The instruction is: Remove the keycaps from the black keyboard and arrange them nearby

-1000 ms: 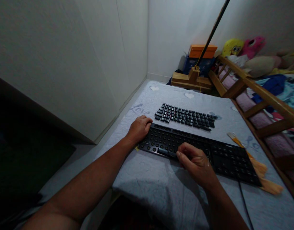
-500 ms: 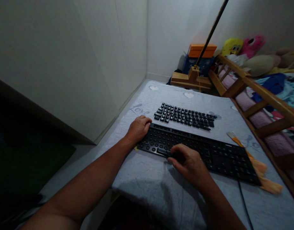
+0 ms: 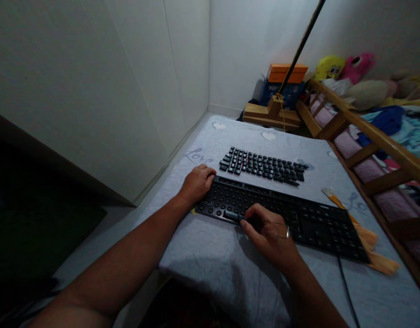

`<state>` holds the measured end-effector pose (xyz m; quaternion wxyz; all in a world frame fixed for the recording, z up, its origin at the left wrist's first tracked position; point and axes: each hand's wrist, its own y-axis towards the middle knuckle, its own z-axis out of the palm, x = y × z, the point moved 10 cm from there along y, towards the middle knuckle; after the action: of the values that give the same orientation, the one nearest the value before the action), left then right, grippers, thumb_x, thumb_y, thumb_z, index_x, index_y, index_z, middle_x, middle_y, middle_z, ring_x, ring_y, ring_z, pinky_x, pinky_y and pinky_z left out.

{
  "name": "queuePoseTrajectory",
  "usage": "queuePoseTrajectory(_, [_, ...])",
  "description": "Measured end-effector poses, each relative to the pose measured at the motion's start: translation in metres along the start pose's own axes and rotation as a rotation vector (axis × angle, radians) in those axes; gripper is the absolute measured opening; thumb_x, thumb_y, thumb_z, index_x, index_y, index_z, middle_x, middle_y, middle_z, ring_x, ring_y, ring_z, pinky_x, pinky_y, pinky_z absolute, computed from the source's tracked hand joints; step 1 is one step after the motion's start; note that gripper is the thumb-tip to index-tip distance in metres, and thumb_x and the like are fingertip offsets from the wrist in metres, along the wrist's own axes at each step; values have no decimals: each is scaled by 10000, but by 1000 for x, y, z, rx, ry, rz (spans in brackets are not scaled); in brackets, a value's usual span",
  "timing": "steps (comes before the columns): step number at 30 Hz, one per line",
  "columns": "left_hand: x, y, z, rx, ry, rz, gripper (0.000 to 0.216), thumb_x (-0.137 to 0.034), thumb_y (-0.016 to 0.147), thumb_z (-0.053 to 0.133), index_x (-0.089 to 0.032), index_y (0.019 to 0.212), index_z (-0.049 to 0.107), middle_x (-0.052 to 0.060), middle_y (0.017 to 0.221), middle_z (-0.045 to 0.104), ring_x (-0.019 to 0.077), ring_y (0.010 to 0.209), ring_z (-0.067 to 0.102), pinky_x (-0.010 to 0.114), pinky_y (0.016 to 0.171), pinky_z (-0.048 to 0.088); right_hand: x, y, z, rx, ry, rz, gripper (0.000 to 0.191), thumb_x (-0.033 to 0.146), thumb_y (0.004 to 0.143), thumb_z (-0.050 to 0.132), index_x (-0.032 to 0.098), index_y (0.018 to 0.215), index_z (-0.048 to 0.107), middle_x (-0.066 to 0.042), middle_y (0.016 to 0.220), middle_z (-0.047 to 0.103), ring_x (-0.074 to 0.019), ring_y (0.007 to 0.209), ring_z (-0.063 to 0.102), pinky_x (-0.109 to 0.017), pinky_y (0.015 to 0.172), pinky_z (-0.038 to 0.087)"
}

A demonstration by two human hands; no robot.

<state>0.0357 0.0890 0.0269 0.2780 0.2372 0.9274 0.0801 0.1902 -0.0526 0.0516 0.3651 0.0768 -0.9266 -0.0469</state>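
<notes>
A black keyboard [image 3: 312,223] lies at a slant on the cloth-covered table, with many key positions on its left part bare. My left hand [image 3: 198,182] grips its upper left corner, fingers curled over the edge. Pinched closed, my right hand [image 3: 269,232] is at the right end of the space bar [image 3: 232,215] on the near edge. A thin wire loop, seemingly of a wire keycap puller [image 3: 287,233], shows against the back of that hand; the rest is hidden in the fingers. Loose keycaps [image 3: 261,165] lie in rows behind the keyboard.
To the right, a brush [image 3: 329,195] and an orange cloth [image 3: 384,264] lie partly beside the keyboard. Its cable [image 3: 348,289] runs toward the near edge. A wooden bed rail [image 3: 377,136] borders the right side, and a wooden stand [image 3: 273,111] is at the back.
My right hand has turned slightly, and the wire loop now shows clearly at its back. My left hand and the keyboard keep their places; the view shifts a little.
</notes>
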Motion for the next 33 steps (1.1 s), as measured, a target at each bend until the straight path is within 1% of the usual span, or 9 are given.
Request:
queuePoseTrajectory(4, [0,0,0,1,-2,-5,232,-195,904,483,-184,985,700,68,994,657,221,984,615,357,924,493,5,0,-1,-6,-3,-19,46,228,846,583,190,820,591,-18,747,646,-159,694,605,-261,641,427])
queuePoseTrajectory(7, [0,0,-1,-2,-4,0,237,-204,906,480,-180,988,701,73,988,654,223,979,617,360,925,495,-4,-1,-2,20,34,39,60,245,848,574,196,819,593,-6,713,632,-153,659,590,-254,611,422])
queuePoseTrajectory(11, [1,0,-1,-5,-6,0,232,-208,897,487,-193,981,703,69,977,652,219,976,619,357,927,497,-17,-3,-7,0,69,124,94,264,838,563,200,770,572,3,671,599,-146,622,560,-244,564,393])
queuePoseTrajectory(16, [2,0,-1,-3,-4,-4,232,-216,895,489,-194,982,703,68,982,652,221,981,618,358,932,494,-15,-1,-5,36,40,87,78,252,842,564,196,788,574,-4,699,613,-153,655,570,-254,600,405])
queuePoseTrajectory(20, [2,0,0,-3,-2,-4,241,-212,898,482,-180,986,704,76,979,651,226,981,618,360,930,495,-11,-2,-5,80,30,7,60,249,850,588,194,840,611,-22,790,655,-164,734,606,-271,669,442])
queuePoseTrajectory(22, [2,0,0,-4,-6,-2,243,-206,897,480,-177,986,704,77,982,652,227,982,617,363,931,495,-12,-2,-6,82,39,-3,76,262,852,602,195,873,632,-33,829,675,-170,761,620,-279,688,459])
queuePoseTrajectory(29, [1,0,-1,5,-2,-5,233,-207,894,487,-190,980,704,68,976,652,222,976,617,363,944,496,-17,3,-12,16,57,35,136,315,839,621,197,884,673,-57,878,717,-192,799,648,-310,724,486])
queuePoseTrajectory(31, [0,0,-3,-5,9,-1,232,-203,893,489,-188,984,703,72,980,649,231,986,608,379,959,487,-18,4,-12,14,71,53,133,314,841,613,198,864,675,-51,853,715,-188,781,643,-304,714,479])
queuePoseTrajectory(33, [-1,0,-5,-32,24,4,227,-193,888,500,-187,995,700,77,1002,642,239,1011,593,394,980,473,-21,6,-11,33,90,87,132,308,844,604,196,854,673,-34,786,697,-169,713,623,-282,660,461])
